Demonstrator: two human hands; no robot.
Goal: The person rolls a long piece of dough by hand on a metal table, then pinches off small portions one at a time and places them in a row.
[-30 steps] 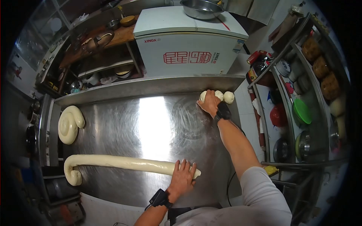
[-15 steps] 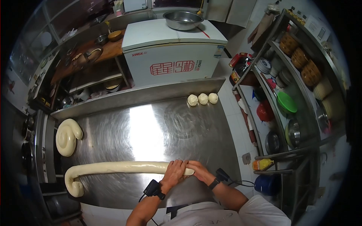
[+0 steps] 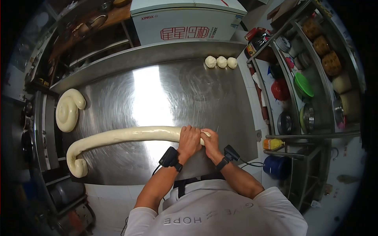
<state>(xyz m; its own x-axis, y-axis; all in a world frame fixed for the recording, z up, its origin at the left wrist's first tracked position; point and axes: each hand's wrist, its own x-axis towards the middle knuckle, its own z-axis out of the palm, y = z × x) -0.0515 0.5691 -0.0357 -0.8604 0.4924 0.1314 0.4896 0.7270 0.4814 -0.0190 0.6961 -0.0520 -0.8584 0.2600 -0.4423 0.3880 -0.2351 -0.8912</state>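
Observation:
A long, thick rope of pale dough [image 3: 130, 135] lies across the steel worktop, its left end curled back on itself. My left hand [image 3: 189, 140] is wrapped over the rope close to its right end. At the tip itself, my right hand [image 3: 211, 142] grips the dough, fingers bent round it, and a little dough shows between the two hands. A second rope, wound into a dough coil [image 3: 67, 112], rests at the worktop's left edge. Three small dough balls [image 3: 221, 62] sit in a row at the far right corner.
The steel worktop [image 3: 189, 94] has a raised back wall [image 3: 157, 51]. Behind it stands a white chest freezer [image 3: 185, 19]. On the right is a metal shelf rack [image 3: 297, 137] with bowls and baskets. A blue bucket [image 3: 277, 167] is beside it.
The view has tipped downward, so the scene sits higher. My right hand has shifted from lying against the left hand to gripping the dough tip, slightly apart from it.

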